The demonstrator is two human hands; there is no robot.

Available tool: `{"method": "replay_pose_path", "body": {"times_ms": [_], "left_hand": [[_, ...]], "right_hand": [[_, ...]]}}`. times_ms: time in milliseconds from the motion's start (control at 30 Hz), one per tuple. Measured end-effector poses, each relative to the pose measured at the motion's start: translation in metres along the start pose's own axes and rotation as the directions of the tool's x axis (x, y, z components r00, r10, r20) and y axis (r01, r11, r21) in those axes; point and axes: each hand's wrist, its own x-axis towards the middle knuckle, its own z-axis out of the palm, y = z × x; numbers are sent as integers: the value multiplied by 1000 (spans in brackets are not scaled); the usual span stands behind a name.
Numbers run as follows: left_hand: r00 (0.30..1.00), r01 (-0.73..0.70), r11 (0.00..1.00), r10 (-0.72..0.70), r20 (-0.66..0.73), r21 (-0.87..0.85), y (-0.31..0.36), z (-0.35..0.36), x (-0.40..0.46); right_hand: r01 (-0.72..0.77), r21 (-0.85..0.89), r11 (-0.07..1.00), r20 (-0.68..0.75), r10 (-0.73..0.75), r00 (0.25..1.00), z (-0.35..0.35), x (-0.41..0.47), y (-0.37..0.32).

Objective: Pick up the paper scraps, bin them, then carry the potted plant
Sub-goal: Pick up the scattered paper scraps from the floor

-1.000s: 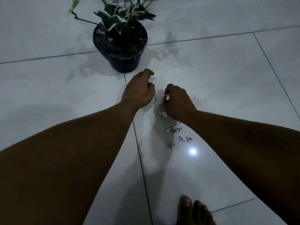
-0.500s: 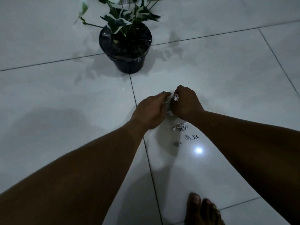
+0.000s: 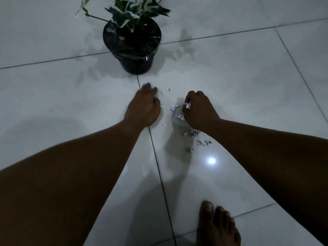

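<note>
Both hands have drawn apart since a moment ago. Right hand pinches white paper scraps in curled fingers; more scraps lie scattered between and below both hands. Left hand fingers are bunched, blurred. Potted plant stands upright beyond the fingertips.

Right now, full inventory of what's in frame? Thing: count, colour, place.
Potted plant: one, black pot with green-and-white leaves, top centre on the floor.
Paper scraps: many, too small to count exactly, white with dark print, scattered on the floor between the hands and nearer the camera beside the right wrist.
Floor tiles: several, glossy pale grey with dark grout lines, whole frame.
Light reflection: one, white, on the tile below the scraps.
Left hand: one, palm down on the floor, left of the scraps.
Right hand: one, fingers curled around a few scraps.
Foot: one, bare, bottom edge.
</note>
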Motion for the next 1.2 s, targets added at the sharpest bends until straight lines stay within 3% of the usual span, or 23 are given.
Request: {"method": "replay_pose_path", "body": {"times_ms": [133,300,367,433,500,533,667,767,900,1067,1200], "left_hand": [[980,-159,987,162,115,-32,22,14,-30],[970,-242,969,243,15,-47,26,7,-31],[978,-191,981,192,-77,16,21,4,-22],[987,-15,996,29,-158,89,15,2,-9],[972,193,979,-182,-148,64,12,3,-3],[969,226,973,-219,-111,55,12,7,-3],[1000,-3,997,3,-2,72,22,23,-24],[993,-116,993,116,-13,13,26,26,-27],[993,-91,994,86,-81,-55,27,17,-4],[984,-137,990,140,108,-43,26,5,12],[983,-144,972,162,91,-184,28,5,-12]], "right_hand": [[-24,1,1000,-2,24,1000,-3,-4,4],[-29,5,1000,22,29,999,-1,-9,6],[-30,5,1000,33,30,999,-1,-10,7],[-25,10,1000,31,25,999,-1,-9,7],[-18,10,1000,28,18,999,-1,-7,6],[-15,8,1000,32,15,999,-1,-6,7],[-22,10,1000,39,22,999,0,-3,9],[-16,19,1000,27,15,1000,2,0,9],[8,18,1000,28,-8,1000,4,4,6],[3,-10,1000,16,-3,1000,4,5,5],[128,-86,988,47,-124,991,10,-10,8]]}}
